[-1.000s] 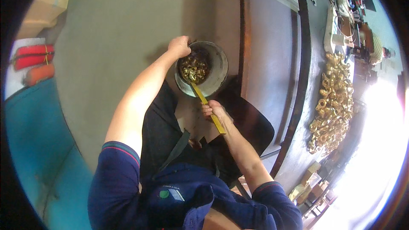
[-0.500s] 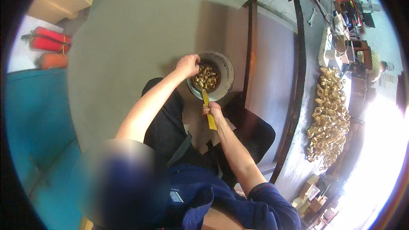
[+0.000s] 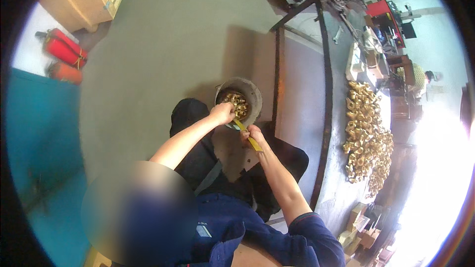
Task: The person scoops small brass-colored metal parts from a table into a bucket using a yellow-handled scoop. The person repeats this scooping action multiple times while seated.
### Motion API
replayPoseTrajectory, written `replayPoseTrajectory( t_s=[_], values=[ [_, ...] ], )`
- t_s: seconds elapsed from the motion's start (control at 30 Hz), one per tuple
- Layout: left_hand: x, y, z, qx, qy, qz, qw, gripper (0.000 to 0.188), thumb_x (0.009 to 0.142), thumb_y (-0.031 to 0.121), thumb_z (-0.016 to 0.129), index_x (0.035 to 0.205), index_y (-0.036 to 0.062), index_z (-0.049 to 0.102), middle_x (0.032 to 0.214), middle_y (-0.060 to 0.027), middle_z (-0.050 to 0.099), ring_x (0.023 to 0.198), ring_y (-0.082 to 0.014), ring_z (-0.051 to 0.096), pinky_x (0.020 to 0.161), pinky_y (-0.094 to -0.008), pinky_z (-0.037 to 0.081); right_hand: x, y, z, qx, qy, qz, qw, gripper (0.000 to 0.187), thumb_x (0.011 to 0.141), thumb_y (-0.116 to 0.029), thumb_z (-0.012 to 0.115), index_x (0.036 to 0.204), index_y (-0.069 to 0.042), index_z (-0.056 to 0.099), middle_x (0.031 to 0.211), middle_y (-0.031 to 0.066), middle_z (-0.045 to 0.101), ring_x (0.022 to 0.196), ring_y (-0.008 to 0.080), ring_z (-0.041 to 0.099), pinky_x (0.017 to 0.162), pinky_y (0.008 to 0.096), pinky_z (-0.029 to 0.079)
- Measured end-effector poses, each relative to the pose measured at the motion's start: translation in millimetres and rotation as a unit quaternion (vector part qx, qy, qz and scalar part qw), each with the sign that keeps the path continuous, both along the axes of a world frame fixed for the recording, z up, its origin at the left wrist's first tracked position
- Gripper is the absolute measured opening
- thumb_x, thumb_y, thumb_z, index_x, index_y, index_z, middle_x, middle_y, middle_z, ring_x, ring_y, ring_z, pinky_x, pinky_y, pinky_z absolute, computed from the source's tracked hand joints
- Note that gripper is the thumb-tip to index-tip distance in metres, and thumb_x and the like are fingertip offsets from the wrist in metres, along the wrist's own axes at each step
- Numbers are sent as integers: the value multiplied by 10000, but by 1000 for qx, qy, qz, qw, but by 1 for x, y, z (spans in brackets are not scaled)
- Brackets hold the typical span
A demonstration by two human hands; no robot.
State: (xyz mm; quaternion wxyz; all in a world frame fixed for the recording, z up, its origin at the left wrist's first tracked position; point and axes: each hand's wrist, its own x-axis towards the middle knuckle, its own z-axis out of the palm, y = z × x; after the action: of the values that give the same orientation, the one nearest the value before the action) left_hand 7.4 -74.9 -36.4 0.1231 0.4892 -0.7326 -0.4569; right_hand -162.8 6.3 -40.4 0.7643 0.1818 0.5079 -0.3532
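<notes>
Between my knees stands a round metal bucket (image 3: 254, 101) with brass fittings (image 3: 240, 105) in its bottom. My right hand (image 3: 253, 135) is wrapped round a long, flat yellow tool (image 3: 255, 144), just outside the bucket's near rim. The tool slants up and left, its far end reaching my left hand (image 3: 223, 112). The left hand is closed over the near left part of the bucket, above the fittings. Whatever its fingers grip is hidden.
To the right a metal-framed workbench (image 3: 324, 94) carries a big heap of brass fittings (image 3: 366, 138) and a wrench (image 3: 338, 34). Red fire extinguishers (image 3: 64, 49) lie at the left by a teal panel (image 3: 42, 133). Another person (image 3: 419, 76) is far right.
My left hand has moved from the bucket's far left rim down to the tool's far end. The right hand and tool have shifted slightly right and nearer. The whole view has shifted too.
</notes>
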Motion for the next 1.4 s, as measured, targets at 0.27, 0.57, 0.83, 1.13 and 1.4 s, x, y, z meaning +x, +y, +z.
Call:
replayPoseTrajectory(
  t_s=[0.27, 0.57, 0.83, 1.13, 1.4],
  values=[
    [-30, 28, 14, 350, 178, -20, 919, 418, 803, 379, 466, 817, -27, 562, 552, -97, 564, 461, -190, 563, 404, -299, 447, 6, 26, 95, -1, -26, -4, 1000, 203, 792, -168, 338, 886, 2, 401, 582, -15, 359, 415, 47, 319, 358, 162, 305],
    [-37, 30, 34, 501, 240, 74, 828, 398, 750, 358, 551, 809, -34, 523, 622, -132, 552, 507, -207, 552, 421, -313, 441, 43, 39, 121, -105, -77, -105, 986, 168, 753, -116, 370, 868, -7, 426, 619, -8, 358, 463, 57, 328, 419, 183, 312],
    [-46, 29, 17, 487, 269, 221, 801, 93, 611, 30, 610, 616, -43, 553, 598, -128, 555, 469, -203, 519, 429, -307, 425, 78, 28, 115, -109, -81, -178, 975, 80, 783, -88, 387, 831, -29, 410, 602, -15, 352, 456, 60, 334, 420, 189, 312],
    [-59, 34, 21, 497, 323, 205, 779, 87, 628, -31, 584, 649, -106, 544, 624, -176, 572, 531, -238, 577, 469, -318, 480, 66, 38, 136, -104, -76, -137, 982, 81, 752, -36, 334, 806, -27, 394, 604, -3, 344, 468, 61, 309, 418, 176, 287],
    [-60, 35, 23, 502, 304, 250, 770, 62, 615, -42, 562, 637, -98, 549, 619, -175, 568, 503, -229, 558, 406, -315, 435, 73, 27, 141, -89, -65, -145, 983, 20, 733, -53, 391, 736, -60, 373, 587, -8, 329, 467, 72, 300, 396, 178, 286]
  ],
)
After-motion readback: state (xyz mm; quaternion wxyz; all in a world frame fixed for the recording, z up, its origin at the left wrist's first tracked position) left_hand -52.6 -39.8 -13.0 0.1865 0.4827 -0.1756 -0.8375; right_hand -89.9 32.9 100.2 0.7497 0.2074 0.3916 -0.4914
